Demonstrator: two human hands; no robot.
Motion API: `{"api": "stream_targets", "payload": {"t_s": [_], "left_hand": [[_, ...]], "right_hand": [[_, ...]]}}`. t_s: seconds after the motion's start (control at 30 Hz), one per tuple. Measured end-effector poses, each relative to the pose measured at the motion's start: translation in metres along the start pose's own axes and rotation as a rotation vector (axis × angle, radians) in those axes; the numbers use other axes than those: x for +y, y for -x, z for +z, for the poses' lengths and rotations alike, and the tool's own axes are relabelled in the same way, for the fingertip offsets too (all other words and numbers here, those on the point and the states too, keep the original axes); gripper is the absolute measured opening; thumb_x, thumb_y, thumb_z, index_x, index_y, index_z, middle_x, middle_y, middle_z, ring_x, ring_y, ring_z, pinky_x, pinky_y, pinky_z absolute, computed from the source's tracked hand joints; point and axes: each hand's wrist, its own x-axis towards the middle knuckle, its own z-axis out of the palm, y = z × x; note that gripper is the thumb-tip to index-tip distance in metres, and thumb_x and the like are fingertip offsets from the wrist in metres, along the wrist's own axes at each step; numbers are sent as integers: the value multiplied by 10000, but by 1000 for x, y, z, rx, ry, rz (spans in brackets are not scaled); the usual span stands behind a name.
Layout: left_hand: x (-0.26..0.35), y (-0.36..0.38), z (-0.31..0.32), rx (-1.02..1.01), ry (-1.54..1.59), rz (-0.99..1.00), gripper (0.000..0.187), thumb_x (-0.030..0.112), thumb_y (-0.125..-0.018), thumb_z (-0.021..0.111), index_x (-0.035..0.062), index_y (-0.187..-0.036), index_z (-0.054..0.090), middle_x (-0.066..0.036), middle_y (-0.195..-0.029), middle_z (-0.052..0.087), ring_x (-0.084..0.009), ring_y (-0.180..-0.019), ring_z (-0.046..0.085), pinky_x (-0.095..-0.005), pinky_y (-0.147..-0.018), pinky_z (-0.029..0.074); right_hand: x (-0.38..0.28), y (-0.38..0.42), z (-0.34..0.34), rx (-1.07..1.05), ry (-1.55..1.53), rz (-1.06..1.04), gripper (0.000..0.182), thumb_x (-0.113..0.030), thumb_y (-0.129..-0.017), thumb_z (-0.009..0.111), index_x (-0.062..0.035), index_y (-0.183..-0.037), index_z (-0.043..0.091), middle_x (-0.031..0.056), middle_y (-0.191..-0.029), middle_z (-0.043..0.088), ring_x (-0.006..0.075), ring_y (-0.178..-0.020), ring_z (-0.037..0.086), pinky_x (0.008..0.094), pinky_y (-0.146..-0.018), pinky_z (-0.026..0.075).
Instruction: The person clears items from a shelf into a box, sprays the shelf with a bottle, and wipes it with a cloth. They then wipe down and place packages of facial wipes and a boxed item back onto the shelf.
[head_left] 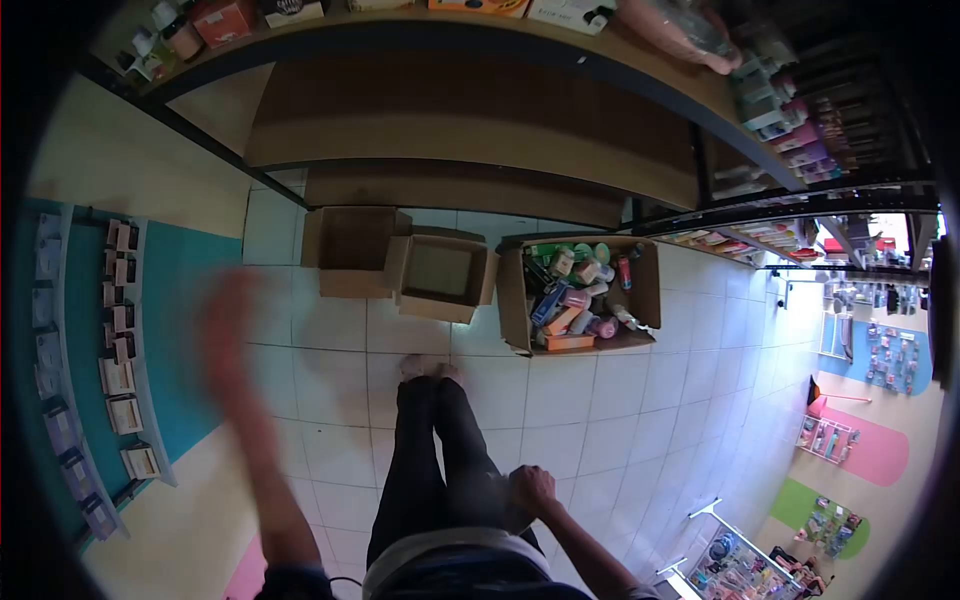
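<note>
Showing at nine o'clock, the left hand [228, 325] is too blurred to tell opening or hold; near six, the fisted right hand [531, 490] hides any contents; the filled carton [511, 300] sits at three.

Bkgd, R side of view: lt-blue wall panel [851, 371] w/ small hung goods [888, 355]. Pink panel [882, 442] next, pkgs [828, 440] in front; thin red-orange stick [850, 399] nr its upper edge. Green panel [786, 505] below, more pkgs [835, 525]. Lower R corner: assorted small goods [738, 568] in white-framed display, contents too small to ID.
</note>
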Motion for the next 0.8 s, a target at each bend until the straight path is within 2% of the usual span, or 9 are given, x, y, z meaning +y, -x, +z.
{"api": "stream_targets", "payload": {"t_s": [0.07, 0.1, 0.17, 0.27, 0.47, 0.57, 0.67, 0.73, 0.8], "left_hand": [[-22, 105, 29, -1176, -193, -566, 469, 433, -799, 491, 21, -1022, 506, -144, -907, 586, -286, -862, 560, -406, -776, 414], [-23, 150, 23, -1718, -437, -552, 507, 480, -760, 516, 24, -983, 520, -175, -918, 576, -302, -880, 557, -422, -762, 414], [-22, 232, -23, -2083, -464, -470, 438, 443, -733, 559, 53, -931, 543, -165, -827, 580, -309, -787, 575, -435, -636, 442], [-20, 275, -61, -1911, -397, -335, 341, 368, -738, 575, 53, -865, 548, -152, -786, 583, -297, -767, 581, -422, -622, 450], [-26, 234, -59, -2269, 164, -604, 198, 241, -748, 564, 59, -690, 512, -110, -635, 563, -294, -645, 565, -383, -585, 437], [-47, 243, -51, -2242, 268, -717, 233, 271, -736, 588, 54, -695, 512, -94, -600, 553, -252, -607, 565, -355, -567, 433], [-126, 301, -23, -1985, 692, -1321, 246, 283, -832, 524, 47, -764, 519, -33, -589, 579, -103, -513, 566, -242, -470, 438], [-204, 337, 16, -1608, 534, -1141, 242, 306, -809, 546, 67, -815, 512, -34, -660, 595, -139, -625, 592, -276, -547, 458], [-261, 312, 70, -1401, -88, -810, 264, 322, -738, 585, 116, -884, 507, -58, -711, 605, -204, -671, 600, -328, -601, 466]], "right_hand": [[3, -15, 26, -149, 107, 111, 491, -509, -682, 564, -24, -720, 630, 157, -727, 613, 302, -723, 607, 388, -643, 471], [2, -17, 34, -175, 106, 102, 491, -509, -682, 564, -24, -720, 630, 157, -727, 613, 302, -723, 607, 388, -643, 471], [-2, -22, 45, -175, 218, -49, 420, -444, -697, 581, -35, -779, 623, 160, -780, 614, 299, -761, 603, 378, -662, 471], [-8, -29, 48, -336, 206, -32, 367, -384, -688, 599, -58, -856, 609, 170, -848, 605, 278, -813, 594, 371, -694, 466], [40, -24, 81, -541, 3, -467, 339, -390, -692, 567, -115, -889, 592, 136, -802, 596, 300, -822, 577, 407, -701, 460], [13, -30, 49, -801, 91, -289, 370, -407, -708, 568, -137, -958, 606, 103, -917, 608, 259, -871, 576, 374, -751, 453], [39, -82, 69, -730, -95, -357, 337, -368, -690, 612, -129, -926, 636, 88, -897, 623, 214, -823, 596, 334, -726, 462], [62, -143, 85, -743, -172, -150, 285, -321, -673, 648, -99, -852, 660, 64, -807, 638, 152, -735, 601, 297, -675, 467], [65, -207, 70, -509, -294, -222, 191, -233, -688, 642, -58, -765, 657, 53, -721, 630, 122, -661, 585, 280, -609, 468]]}}
